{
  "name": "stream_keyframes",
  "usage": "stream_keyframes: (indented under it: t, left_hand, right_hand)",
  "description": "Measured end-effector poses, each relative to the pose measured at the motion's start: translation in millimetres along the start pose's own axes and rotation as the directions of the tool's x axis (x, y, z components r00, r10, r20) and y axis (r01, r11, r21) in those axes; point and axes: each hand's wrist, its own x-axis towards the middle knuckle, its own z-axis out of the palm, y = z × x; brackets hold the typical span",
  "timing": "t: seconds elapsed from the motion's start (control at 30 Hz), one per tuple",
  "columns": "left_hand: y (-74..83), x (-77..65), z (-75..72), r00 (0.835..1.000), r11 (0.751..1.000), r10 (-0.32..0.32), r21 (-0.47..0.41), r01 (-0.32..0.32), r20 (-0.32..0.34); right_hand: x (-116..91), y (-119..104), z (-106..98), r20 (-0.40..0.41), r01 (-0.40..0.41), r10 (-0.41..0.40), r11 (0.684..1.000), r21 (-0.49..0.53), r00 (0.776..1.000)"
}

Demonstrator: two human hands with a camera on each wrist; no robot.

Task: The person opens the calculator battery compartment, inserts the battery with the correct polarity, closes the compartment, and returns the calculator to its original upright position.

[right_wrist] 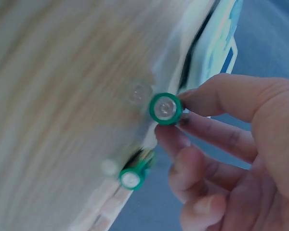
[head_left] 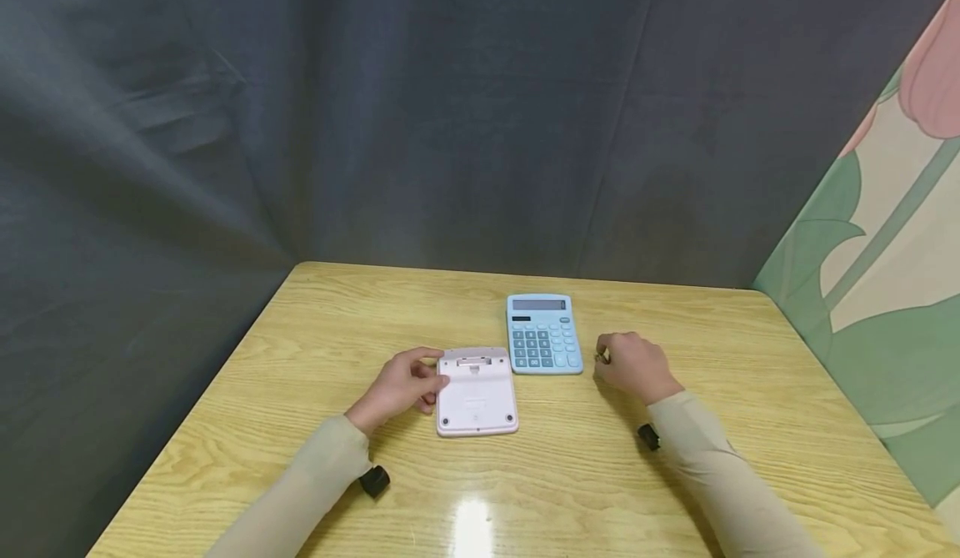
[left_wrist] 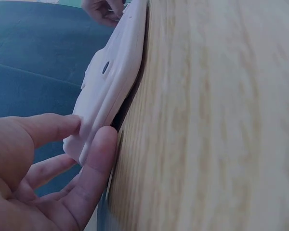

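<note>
Curtain [head_left: 480, 116]: dark grey cloth, hanging behind the work and down the left side.
Tabletop [head_left: 397, 308]: pale wood grain, carrying both calculators.
Painted wall [head_left: 885, 291]: pink blooms and green leaves, at the far right.
Sleeves [head_left: 322, 458]: beige, on both arms.
Pink calculator [head_left: 477, 395]: back upward on the tabletop, in front of the person and just left of the other one.
Blue calculator [head_left: 543, 334]: keys upward, near the pink one's upper right corner; its display seems lit with a digit.
Left hand [head_left: 400, 383]: fingers pinching the pink calculator's upper left side, thumb on the back.
Right hand [head_left: 636, 364]: right of the blue calculator, fingertips pinching a small green-ringed battery, other fingers curled.
Battery compartment [head_left: 474, 361]: near the pink calculator's top edge; it looks uncovered, so that step seems done. Whether a cell sits inside is too small to tell.
Green-ringed battery [right_wrist: 165, 109]: between the right fingers, outside the compartment; fitting it and covering the compartment appear left to do.
Second battery [right_wrist: 131, 179]: beyond those fingers, blurred, apparently on the tabletop, also not fitted.
</note>
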Motion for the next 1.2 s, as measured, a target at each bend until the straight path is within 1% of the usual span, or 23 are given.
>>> stream_keyframes:
  t: [0.1,0.23,0.33,0.4,0.47,0.57,0.63,0.7,0.83,0.93,1.07,1.2]
  left_hand:
    - [0.6,0.0,1.6,1.000,0.999,0.007,0.042,-0.006,-0.010]
    - [1.6,-0.1,4.0,1.000,0.996,0.004,0.092,-0.003,-0.013]
    - [1.7,-0.5,5.3,1.000,0.994,-0.001,0.105,0.002,-0.010]
    - [1.6,-0.3,5.7,1.000,0.994,-0.001,0.105,0.003,-0.014]
    - [1.9,0.1,5.6,1.000,0.994,-0.003,0.107,0.005,-0.020]
    - [2.2,1.7,4.8,1.000,0.994,-0.002,0.106,0.005,-0.027]
    - [2.6,2.4,3.9,1.000,0.995,-0.004,0.101,0.007,-0.030]
    - [2.2,3.1,3.0,0.999,0.996,-0.006,0.094,0.009,-0.031]
    - [1.2,3.1,2.5,0.999,0.997,-0.012,0.081,0.014,-0.032]
    - [-0.4,3.6,2.3,0.999,0.997,-0.011,0.076,0.014,-0.031]
    - [-1.6,4.2,2.7,1.000,0.998,-0.010,0.068,0.012,-0.026]
    - [-1.7,5.4,2.2,0.999,0.998,-0.012,0.062,0.014,-0.031]
  right_hand:
    - [-0.1,-11.9,-3.9,-0.041,0.026,-0.024,0.999,0.043,0.999]
    - [1.8,-38.3,-11.3,-0.094,0.108,-0.095,0.984,0.144,0.991]
    - [4.3,-61.4,-16.0,-0.127,0.203,-0.178,0.954,0.221,0.976]
    - [7.1,-75.4,-17.5,-0.159,0.275,-0.241,0.928,0.252,0.957]
    - [10.4,-89.0,-18.9,-0.178,0.328,-0.289,0.907,0.264,0.941]
    - [16.6,-107.9,-18.2,-0.203,0.384,-0.339,0.887,0.257,0.919]
    - [20.6,-120.6,-16.0,-0.205,0.399,-0.354,0.882,0.252,0.913]
    - [24.5,-131.4,-10.9,-0.211,0.423,-0.379,0.876,0.233,0.901]
    - [30.0,-147.3,1.0,-0.202,0.459,-0.424,0.869,0.183,0.883]
    - [33.2,-154.2,8.3,-0.183,0.467,-0.439,0.870,0.158,0.880]
    - [34.7,-158.8,12.8,-0.154,0.459,-0.440,0.879,0.126,0.885]
    - [34.3,-162.5,14.4,-0.145,0.477,-0.465,0.877,0.055,0.873]
